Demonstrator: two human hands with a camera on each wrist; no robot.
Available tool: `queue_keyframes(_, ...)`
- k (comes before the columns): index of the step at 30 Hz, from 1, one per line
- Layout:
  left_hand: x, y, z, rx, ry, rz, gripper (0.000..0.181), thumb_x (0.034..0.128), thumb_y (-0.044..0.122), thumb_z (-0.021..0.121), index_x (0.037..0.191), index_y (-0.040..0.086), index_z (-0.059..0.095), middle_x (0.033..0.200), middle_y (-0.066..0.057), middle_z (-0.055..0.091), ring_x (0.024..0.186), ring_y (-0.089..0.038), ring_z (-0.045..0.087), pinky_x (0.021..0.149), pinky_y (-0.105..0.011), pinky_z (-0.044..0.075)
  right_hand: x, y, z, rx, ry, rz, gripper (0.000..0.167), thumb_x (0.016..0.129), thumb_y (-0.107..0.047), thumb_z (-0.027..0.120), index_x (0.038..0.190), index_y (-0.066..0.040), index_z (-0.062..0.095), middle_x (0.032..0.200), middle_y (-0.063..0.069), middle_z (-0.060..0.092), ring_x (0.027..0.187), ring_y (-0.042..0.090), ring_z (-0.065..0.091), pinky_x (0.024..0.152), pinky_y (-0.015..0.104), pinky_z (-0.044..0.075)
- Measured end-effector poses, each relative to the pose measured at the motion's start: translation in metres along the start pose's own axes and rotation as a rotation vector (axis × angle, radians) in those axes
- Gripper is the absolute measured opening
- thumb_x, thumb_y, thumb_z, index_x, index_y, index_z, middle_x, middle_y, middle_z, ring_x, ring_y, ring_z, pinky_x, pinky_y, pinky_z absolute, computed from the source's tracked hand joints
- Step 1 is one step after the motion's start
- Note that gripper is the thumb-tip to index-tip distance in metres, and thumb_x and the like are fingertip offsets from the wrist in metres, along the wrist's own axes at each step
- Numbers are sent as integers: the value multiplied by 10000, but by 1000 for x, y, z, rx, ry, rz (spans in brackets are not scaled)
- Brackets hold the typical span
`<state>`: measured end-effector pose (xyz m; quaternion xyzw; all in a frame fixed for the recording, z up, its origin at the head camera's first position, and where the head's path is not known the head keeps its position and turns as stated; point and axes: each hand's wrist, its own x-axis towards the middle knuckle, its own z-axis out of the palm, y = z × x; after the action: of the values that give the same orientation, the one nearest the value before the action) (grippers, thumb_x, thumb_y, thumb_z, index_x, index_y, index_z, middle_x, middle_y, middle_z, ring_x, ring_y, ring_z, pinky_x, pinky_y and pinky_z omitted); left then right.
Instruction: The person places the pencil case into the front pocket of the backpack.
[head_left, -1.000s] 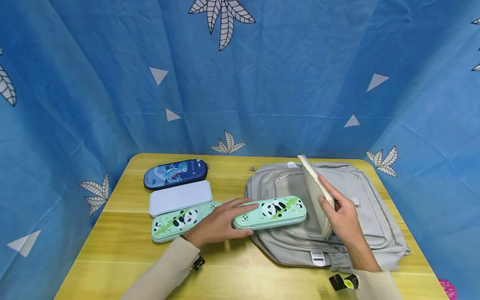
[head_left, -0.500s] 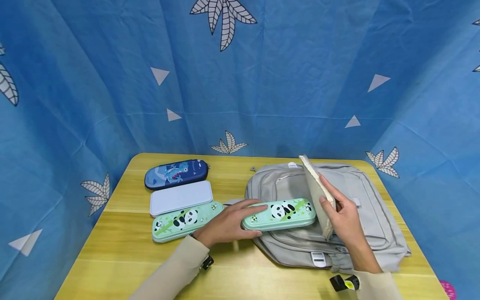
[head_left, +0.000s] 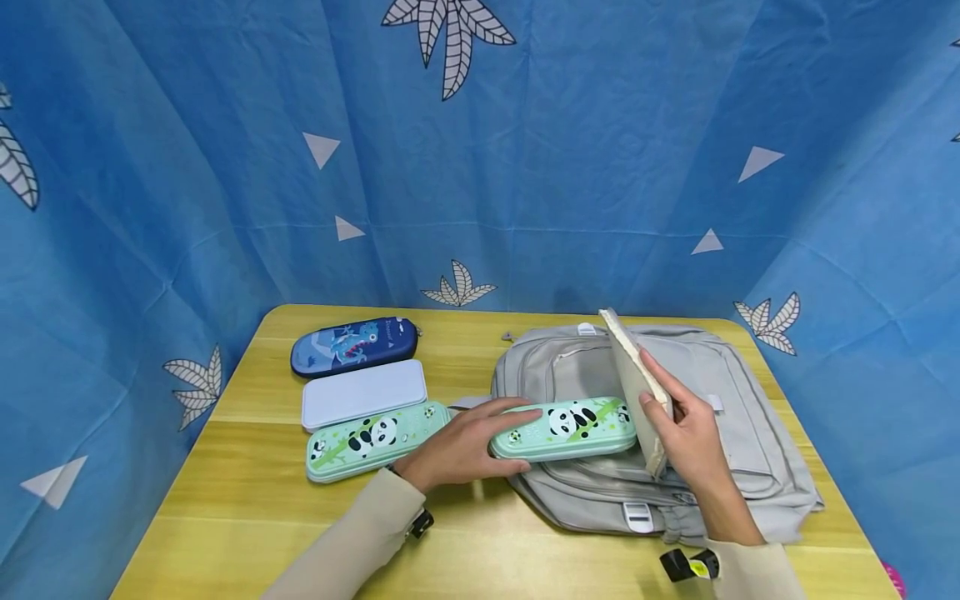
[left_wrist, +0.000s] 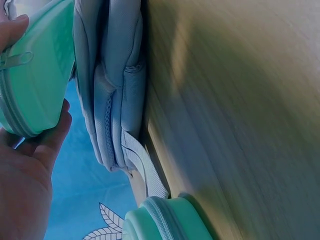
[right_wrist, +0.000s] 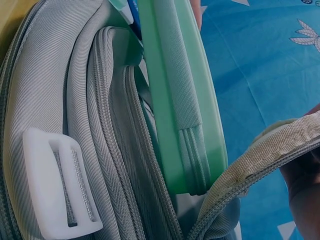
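In the head view, the green panda pencil case (head_left: 566,429) was gripped at its left end by the left hand (head_left: 465,447) and held over the grey backpack (head_left: 750,433), whose front flap (head_left: 636,400) was pinched and held raised by the right hand (head_left: 686,433). In the left wrist view, the case's sides were clasped between thumb and fingers near the zip pull (left_wrist: 19,60); a light, stiff, perhaps slippery shell was suggested, best grasped across its sides. In the right wrist view, the soft flap was judged likely to sag if released.
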<state>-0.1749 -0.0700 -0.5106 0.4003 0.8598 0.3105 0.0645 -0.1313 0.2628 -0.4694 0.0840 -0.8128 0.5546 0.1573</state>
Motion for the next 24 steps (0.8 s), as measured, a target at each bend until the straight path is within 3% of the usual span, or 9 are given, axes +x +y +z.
queue_keyframes(19, 14, 4, 4, 36, -26, -4, 761, 992, 536, 769, 1668, 400, 445, 1742, 19, 425, 1596, -219, 429, 1290, -494, 397, -1, -1, 2, 10, 6, 5, 524, 1126, -53, 567, 1636, -160, 512, 1686, 199, 464, 1407, -97, 491, 986, 57, 496)
queue_keyframes(24, 21, 6, 7, 45, -35, 19, 756, 1001, 523, 769, 1670, 381, 447, 1742, 27, 422, 1600, -206, 421, 1303, -482, 380, 0, -1, 2, 14, 6, -9, 523, 1126, -45, 562, 1635, -157, 512, 1686, 190, 468, 1425, -89, 487, 1006, 61, 492)
